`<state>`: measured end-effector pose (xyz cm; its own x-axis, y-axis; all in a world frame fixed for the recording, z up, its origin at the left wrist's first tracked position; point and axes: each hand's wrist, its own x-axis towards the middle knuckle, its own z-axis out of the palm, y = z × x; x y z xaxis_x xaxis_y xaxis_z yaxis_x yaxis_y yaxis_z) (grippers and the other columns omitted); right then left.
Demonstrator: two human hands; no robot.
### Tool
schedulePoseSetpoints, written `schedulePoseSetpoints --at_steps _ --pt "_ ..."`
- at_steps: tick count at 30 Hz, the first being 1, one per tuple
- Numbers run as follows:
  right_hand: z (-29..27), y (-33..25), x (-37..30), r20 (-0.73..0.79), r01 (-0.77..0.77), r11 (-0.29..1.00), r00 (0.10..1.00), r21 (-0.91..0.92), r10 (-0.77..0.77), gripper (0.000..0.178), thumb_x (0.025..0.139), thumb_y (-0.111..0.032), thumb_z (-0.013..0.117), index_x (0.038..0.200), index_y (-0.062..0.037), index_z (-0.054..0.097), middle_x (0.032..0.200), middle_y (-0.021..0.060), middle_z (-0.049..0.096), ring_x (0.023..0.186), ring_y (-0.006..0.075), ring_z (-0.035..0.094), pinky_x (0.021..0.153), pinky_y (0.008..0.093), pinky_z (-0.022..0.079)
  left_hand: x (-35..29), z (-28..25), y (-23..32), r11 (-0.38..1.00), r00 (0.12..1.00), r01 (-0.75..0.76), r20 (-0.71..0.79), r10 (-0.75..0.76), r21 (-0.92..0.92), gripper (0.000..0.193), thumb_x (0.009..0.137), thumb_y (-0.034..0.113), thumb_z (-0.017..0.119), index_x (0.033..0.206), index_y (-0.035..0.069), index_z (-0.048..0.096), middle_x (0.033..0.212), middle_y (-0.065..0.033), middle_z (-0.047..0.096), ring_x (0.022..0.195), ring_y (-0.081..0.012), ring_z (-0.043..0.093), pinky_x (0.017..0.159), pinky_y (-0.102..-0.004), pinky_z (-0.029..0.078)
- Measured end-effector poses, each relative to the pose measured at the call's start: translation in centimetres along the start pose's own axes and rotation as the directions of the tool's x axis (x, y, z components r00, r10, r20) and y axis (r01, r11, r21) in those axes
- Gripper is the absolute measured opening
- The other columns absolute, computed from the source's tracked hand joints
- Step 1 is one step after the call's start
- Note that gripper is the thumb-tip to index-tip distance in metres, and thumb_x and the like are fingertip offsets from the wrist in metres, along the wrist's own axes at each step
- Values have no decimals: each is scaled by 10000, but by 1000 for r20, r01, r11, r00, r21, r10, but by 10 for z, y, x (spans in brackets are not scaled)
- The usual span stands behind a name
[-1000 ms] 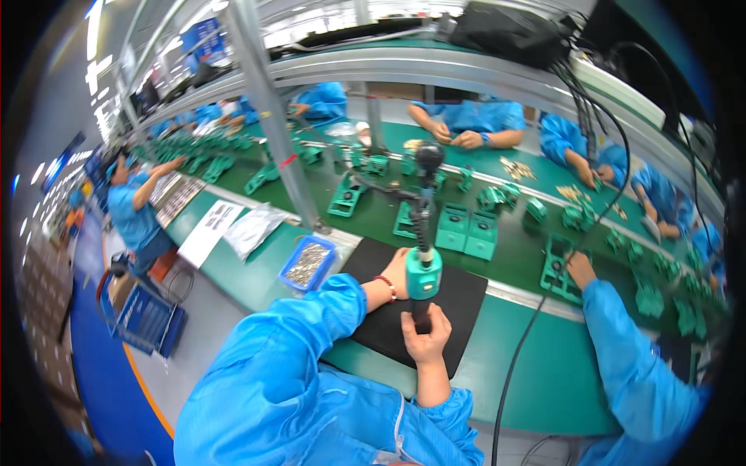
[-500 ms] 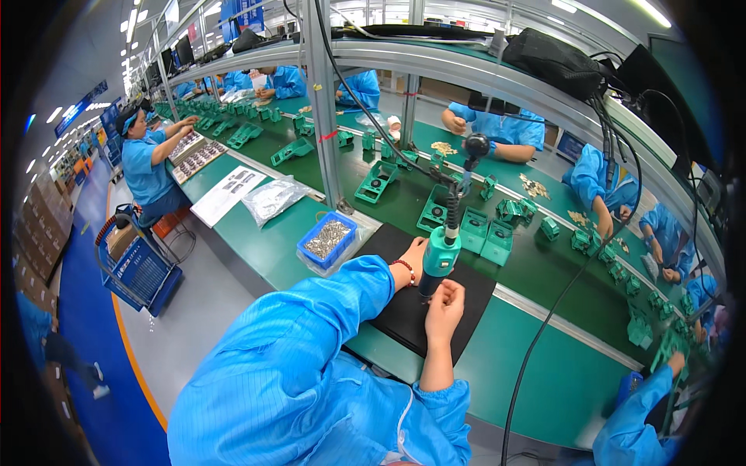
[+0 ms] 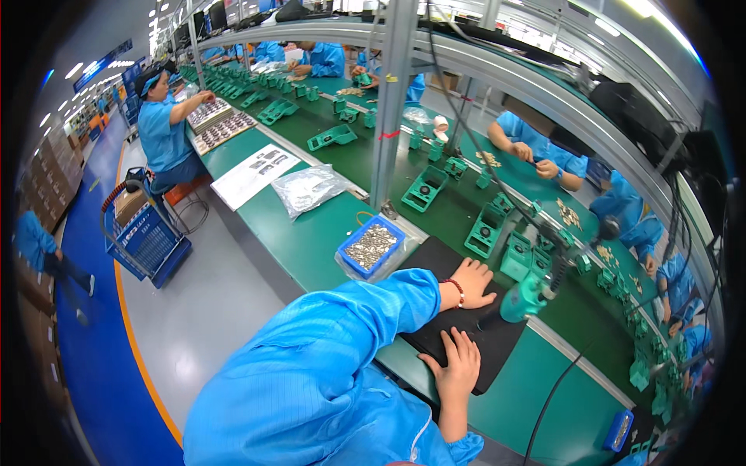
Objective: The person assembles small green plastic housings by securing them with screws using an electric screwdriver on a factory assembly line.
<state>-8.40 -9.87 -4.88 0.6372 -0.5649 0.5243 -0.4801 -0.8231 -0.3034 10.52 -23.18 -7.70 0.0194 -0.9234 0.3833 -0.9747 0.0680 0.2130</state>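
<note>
My left hand (image 3: 468, 283), with a red bead bracelet at its wrist, lies on a black mat (image 3: 426, 330) with its fingers spread. Nearer to me, my right hand (image 3: 457, 365) is open too, palm down over the mat with fingers stretched out. Neither hand holds anything. Just right of them a teal and black electric screwdriver (image 3: 522, 301) hangs tilted and somewhat blurred, its dark tip end pointing toward the mat between my hands. To the left of the mat stands a blue bin (image 3: 347, 261) filled with small metal parts (image 3: 371, 247).
Green housings (image 3: 424, 190) with black round parts line the dark green conveyor (image 3: 365, 175) beyond the mat. A metal post (image 3: 394, 116) rises behind the bin. A plastic bag (image 3: 309, 189) and printed sheet (image 3: 252, 177) lie left. Co-workers sit across; a black cable (image 3: 553, 404) hangs at right.
Both hands, earlier curled close around the screwdriver's lower part, are now open and lowered onto the mat. The screwdriver has swung right and tilted. The whole view has shifted.
</note>
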Motion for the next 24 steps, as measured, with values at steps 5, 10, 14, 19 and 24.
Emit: schedulePoseSetpoints --at_steps 5,10,14,19,24 --pt "0 -6 -7 35 -46 996 998 -76 49 617 706 -420 866 1205 -94 709 1314 90 668 1274 307 595 1093 500 420 1 0 8 997 999 -6 -46 2 -72 526 865 504 609 1076 25 658 1078 -171 625 1057 -343 564 968 -486 385" --pt "8 -11 -5 67 -8 988 998 -151 18 613 724 -419 858 1218 -91 701 1331 88 660 1292 313 579 1104 503 412 -9 3 3 993 997 35 -71 -43 -111 535 883 487 606 1130 15 649 1115 -177 616 1124 -345 548 1050 -499 351" --pt "13 -8 -6 73 21 981 997 -193 -8 622 737 -420 851 1232 -80 688 1346 97 648 1310 317 563 1104 509 410 -8 12 0 981 994 34 -100 -54 -188 571 874 477 616 1156 -19 634 1140 -192 612 1156 -364 535 1130 -537 300" --pt "13 -11 -5 101 31 976 995 -214 -9 631 727 -398 859 1229 -65 672 1350 105 644 1309 327 565 1111 515 406 -13 6 1 978 997 71 -8 -74 -196 694 894 503 588 1304 -57 566 1296 -213 573 1292 -378 472 1193 -548 230" --pt "10 -10 -12 100 17 981 995 -192 2 625 732 -376 870 1217 -39 666 1333 134 650 1291 347 577 1118 517 401 -16 -1 8 977 996 73 70 -60 -201 729 932 511 541 1375 -67 518 1371 -213 542 1349 -380 441 1211 -553 200"
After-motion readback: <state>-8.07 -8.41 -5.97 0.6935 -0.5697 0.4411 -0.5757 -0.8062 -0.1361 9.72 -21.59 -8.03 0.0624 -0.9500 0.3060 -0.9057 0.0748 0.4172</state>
